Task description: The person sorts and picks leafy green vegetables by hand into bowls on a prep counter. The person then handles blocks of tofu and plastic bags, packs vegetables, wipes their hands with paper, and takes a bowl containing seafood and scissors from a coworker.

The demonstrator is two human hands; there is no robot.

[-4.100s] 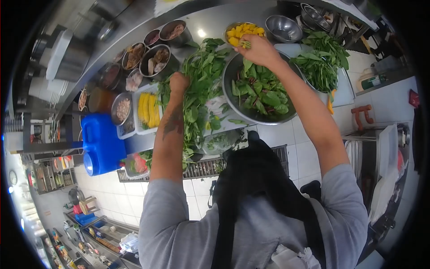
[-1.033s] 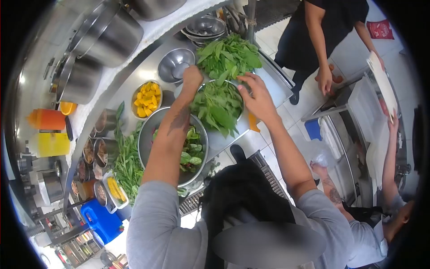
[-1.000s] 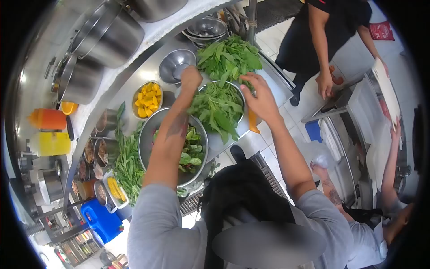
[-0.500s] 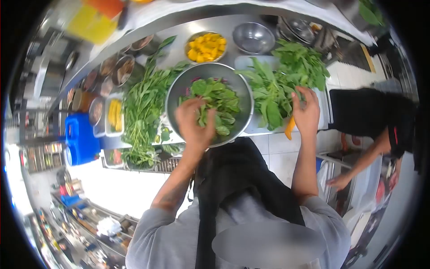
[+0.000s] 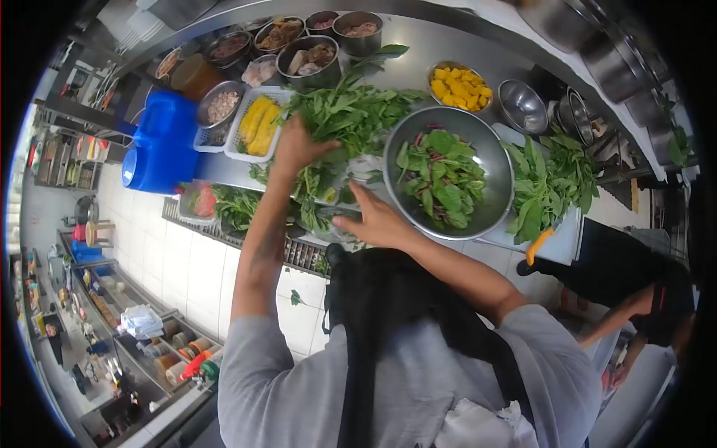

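Observation:
My left hand [image 5: 296, 149] reaches into a long pile of leafy green stems [image 5: 358, 108], its thumb spread away from the fingers; the fingertips are partly lost among the leaves. My right hand [image 5: 381, 222] is open, thumb and fingers apart, just above the near edge of the pile and left of a large metal bowl [image 5: 393, 205]. Inside that bowl lie loose green leaves [image 5: 446, 179] with reddish stems. More leafy greens [image 5: 549, 179] rest on a white cutting board [image 5: 570, 237], where a yellow-orange handle [image 5: 539, 245] sticks out at the near side.
Behind the large bowl stand a bowl of yellow chunks [image 5: 459, 88] and a metal bowl [image 5: 523, 106]. To the left are a white basket of yellow pieces [image 5: 258, 127], a blue jug [image 5: 160, 138] and several meat pots [image 5: 308, 60]. A co-worker's arm [image 5: 624, 313] is at right.
My view has swung left. My left hand has left the large bowl for the stem pile; my right hand has moved from the cutting-board greens to the bowl's left side.

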